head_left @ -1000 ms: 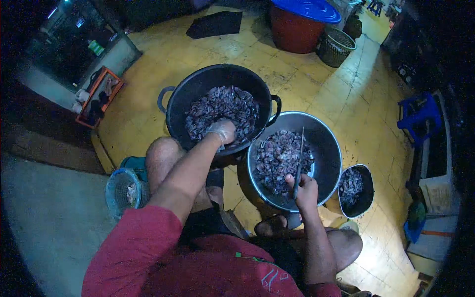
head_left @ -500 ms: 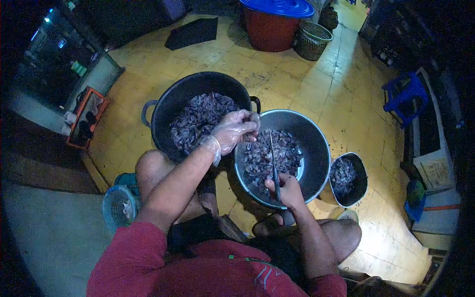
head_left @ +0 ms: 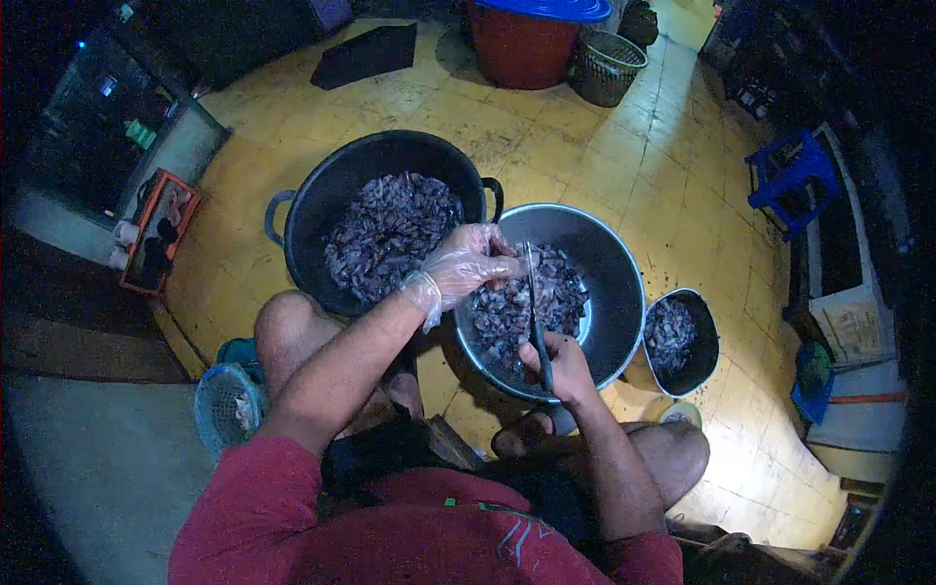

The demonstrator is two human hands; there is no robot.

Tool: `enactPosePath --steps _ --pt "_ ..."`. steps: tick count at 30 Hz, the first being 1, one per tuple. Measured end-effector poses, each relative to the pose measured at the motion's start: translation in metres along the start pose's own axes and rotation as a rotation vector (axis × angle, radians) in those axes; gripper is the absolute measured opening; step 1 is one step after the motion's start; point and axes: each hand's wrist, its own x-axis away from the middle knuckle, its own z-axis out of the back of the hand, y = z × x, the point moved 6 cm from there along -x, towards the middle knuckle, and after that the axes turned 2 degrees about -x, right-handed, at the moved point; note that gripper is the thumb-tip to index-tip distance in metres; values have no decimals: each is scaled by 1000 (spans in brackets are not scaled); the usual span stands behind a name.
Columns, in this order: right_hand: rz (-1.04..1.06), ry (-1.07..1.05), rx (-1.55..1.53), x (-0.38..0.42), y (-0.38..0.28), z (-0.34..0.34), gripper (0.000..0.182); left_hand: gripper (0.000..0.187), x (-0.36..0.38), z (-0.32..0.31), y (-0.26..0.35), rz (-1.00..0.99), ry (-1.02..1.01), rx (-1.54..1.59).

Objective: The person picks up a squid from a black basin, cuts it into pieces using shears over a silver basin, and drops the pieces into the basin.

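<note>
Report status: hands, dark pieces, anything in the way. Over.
Right hand gripping knife. Gloved left hand beside the blade, its hold unclear. Dark pieces lie below in the basin. Nothing visibly blocking either hand.

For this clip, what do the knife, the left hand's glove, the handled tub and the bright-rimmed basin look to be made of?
Knife: slim, stiff-looking blade suggests metal; handle material unclear.
Glove: thin, glossy, probably plastic, being see-through and wrinkled.
Handled tub: dull black, likely plastic or rubber, judging by thick looped handles.
Basin: probably metal, smooth, by its bright rim.
</note>
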Motion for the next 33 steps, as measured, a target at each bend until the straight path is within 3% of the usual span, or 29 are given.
enactPosePath --steps 2,6,13,15,18,20,22,25,32,33 --pt "-16 -12 19 0 2 0 46 22 -2 0 -6 26 -96 -90" --pt "37 18 199 0 -2 5 52 21 -4 4 0 13 -88 -34" --pt "86 -3 70 -4 10 -1 60 20 6 -8 17 48 -290 -333" --pt "-19 -16 51 -4 17 2 58 20 6 -7 12 68 -269 -271" --pt "-7 66 9 -2 7 9 57 18 0 -2 2 91 -247 -237" --pt "-18 13 -68 3 -3 9 59 16 -3 1 6 11 -207 12" --pt "-32 -42 -148 4 -3 5 60 15 -5 7 5 20 -190 -4" --pt "31 -103 27 6 -7 -2 61 14 -7 10 7 -13 -169 2" --pt "-9 -42 -18 0 9 -4 54 13 -7 5 -3 10 -203 -40" --pt "29 7 96 3 0 0 53 13 -8 7 -2 0 -174 -74"
